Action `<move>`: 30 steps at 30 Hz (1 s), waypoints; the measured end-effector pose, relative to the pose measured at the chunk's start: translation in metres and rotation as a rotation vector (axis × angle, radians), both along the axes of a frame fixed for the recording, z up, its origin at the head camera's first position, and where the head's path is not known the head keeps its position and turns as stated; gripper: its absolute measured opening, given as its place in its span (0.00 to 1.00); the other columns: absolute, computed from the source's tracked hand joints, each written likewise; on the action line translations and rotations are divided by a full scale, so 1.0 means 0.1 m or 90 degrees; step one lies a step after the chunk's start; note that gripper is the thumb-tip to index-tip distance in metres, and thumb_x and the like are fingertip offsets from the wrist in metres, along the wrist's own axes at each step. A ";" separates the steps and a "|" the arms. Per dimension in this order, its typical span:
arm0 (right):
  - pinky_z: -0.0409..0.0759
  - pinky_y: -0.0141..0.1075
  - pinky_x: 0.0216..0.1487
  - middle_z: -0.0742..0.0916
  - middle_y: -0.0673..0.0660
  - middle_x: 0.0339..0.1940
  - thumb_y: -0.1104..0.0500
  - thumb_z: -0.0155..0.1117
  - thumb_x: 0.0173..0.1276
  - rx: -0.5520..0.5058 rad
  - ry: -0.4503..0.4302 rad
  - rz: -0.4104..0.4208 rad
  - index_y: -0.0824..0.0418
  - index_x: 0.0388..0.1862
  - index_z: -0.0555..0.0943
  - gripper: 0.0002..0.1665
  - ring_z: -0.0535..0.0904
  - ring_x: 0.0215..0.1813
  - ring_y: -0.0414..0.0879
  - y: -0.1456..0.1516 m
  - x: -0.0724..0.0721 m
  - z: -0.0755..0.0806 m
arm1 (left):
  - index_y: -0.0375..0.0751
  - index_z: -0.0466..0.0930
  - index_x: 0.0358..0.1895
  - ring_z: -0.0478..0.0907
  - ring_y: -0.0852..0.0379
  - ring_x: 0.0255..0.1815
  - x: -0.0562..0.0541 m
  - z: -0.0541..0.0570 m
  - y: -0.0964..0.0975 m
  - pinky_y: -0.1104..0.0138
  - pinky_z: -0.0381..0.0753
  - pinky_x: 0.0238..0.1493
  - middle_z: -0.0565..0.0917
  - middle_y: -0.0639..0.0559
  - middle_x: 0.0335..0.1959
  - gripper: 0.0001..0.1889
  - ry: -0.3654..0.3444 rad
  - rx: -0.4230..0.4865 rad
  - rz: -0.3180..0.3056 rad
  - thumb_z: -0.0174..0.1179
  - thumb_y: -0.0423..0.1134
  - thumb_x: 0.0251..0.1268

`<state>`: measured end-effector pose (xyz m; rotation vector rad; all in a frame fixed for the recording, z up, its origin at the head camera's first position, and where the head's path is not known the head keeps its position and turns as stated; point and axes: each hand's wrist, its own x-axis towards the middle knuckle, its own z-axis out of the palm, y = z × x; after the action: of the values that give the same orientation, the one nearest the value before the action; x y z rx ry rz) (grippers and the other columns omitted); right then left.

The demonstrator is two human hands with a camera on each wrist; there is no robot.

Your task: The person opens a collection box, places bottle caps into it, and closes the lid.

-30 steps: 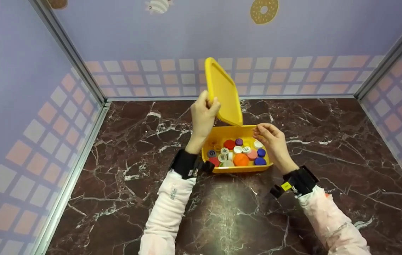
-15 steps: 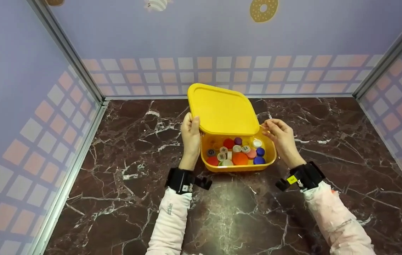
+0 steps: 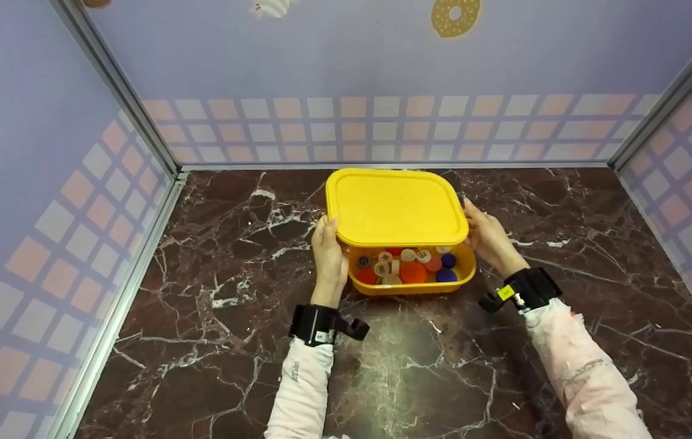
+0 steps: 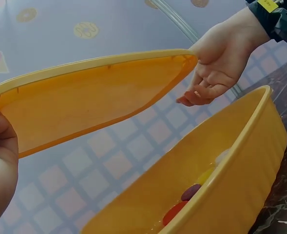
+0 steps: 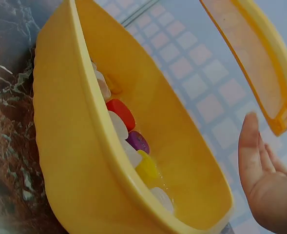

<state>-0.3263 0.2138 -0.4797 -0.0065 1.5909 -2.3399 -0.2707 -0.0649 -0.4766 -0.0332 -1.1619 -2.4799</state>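
Observation:
A yellow lid (image 3: pixel 397 207) hangs over the back part of a yellow plastic box (image 3: pixel 411 290), tilted and apart from its rim. My left hand (image 3: pixel 328 259) grips the lid by its left edge, thumb on top. At the lid's right side is my right hand (image 3: pixel 492 241), its fingers loose and extended beside the corner; in the right wrist view a fingertip lies close under the lid, and whether it touches I cannot tell. Several bottle caps lie in the box, among them an orange cap (image 3: pixel 413 272) and a blue cap (image 3: pixel 447 276). The lid hides the box's back.
The box stands on a dark marbled tabletop (image 3: pixel 211 366). Behind it rises a patterned back wall (image 3: pixel 297 67), with side panels to the left (image 3: pixel 28 183) and right (image 3: pixel 687 152).
The lid has come down from nearly upright and swung rightward over the box, turning its top toward the head camera. Both hands moved with it, the right one to the lid's right edge.

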 end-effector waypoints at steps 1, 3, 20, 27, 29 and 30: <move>0.74 0.34 0.31 0.82 0.59 0.32 0.51 0.46 0.71 -0.010 -0.011 -0.001 0.68 0.40 0.79 0.22 0.78 0.32 0.47 -0.01 0.00 0.01 | 0.40 0.62 0.24 0.57 0.61 0.14 0.00 0.00 0.00 0.73 0.55 0.15 0.63 0.51 0.18 0.10 -0.003 0.006 -0.003 0.44 0.31 0.65; 0.74 0.34 0.30 0.83 0.58 0.29 0.50 0.47 0.71 -0.021 -0.025 -0.009 0.65 0.35 0.81 0.21 0.78 0.30 0.46 -0.02 -0.02 0.01 | 0.40 0.63 0.25 0.58 0.61 0.15 0.00 -0.01 0.01 0.73 0.56 0.16 0.63 0.51 0.18 0.09 -0.005 0.018 -0.010 0.44 0.31 0.65; 0.78 0.34 0.27 0.82 0.59 0.27 0.56 0.53 0.68 0.053 -0.024 -0.087 0.73 0.45 0.71 0.19 0.80 0.27 0.46 -0.09 0.01 0.07 | 0.40 0.61 0.21 0.59 0.61 0.14 0.04 -0.12 -0.01 0.73 0.57 0.14 0.64 0.51 0.17 0.10 -0.018 -0.074 -0.022 0.46 0.33 0.60; 0.78 0.33 0.27 0.83 0.58 0.26 0.57 0.51 0.69 0.072 0.005 -0.083 0.74 0.46 0.70 0.19 0.80 0.26 0.45 -0.10 0.07 0.19 | 0.41 0.58 0.19 0.58 0.59 0.15 0.03 -0.14 -0.06 0.71 0.57 0.17 0.60 0.51 0.17 0.13 -0.025 -0.133 -0.013 0.47 0.33 0.61; 0.78 0.33 0.26 0.83 0.58 0.26 0.57 0.51 0.69 0.082 0.004 -0.088 0.74 0.46 0.71 0.19 0.80 0.26 0.45 -0.08 0.06 0.19 | 0.41 0.56 0.18 0.56 0.57 0.16 0.03 -0.14 -0.08 0.70 0.56 0.19 0.58 0.51 0.16 0.15 -0.033 -0.160 -0.013 0.47 0.32 0.61; 0.78 0.33 0.26 0.83 0.58 0.25 0.57 0.52 0.69 0.087 0.004 -0.092 0.73 0.45 0.71 0.18 0.80 0.25 0.45 -0.07 0.05 0.18 | 0.40 0.56 0.17 0.55 0.56 0.16 0.03 -0.14 -0.10 0.69 0.56 0.20 0.58 0.51 0.16 0.16 -0.043 -0.182 -0.015 0.48 0.32 0.61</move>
<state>-0.3209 0.2072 -0.4613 0.1364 1.8068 -2.3319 -0.2681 -0.0745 -0.4911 -0.0438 -1.5438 -2.3309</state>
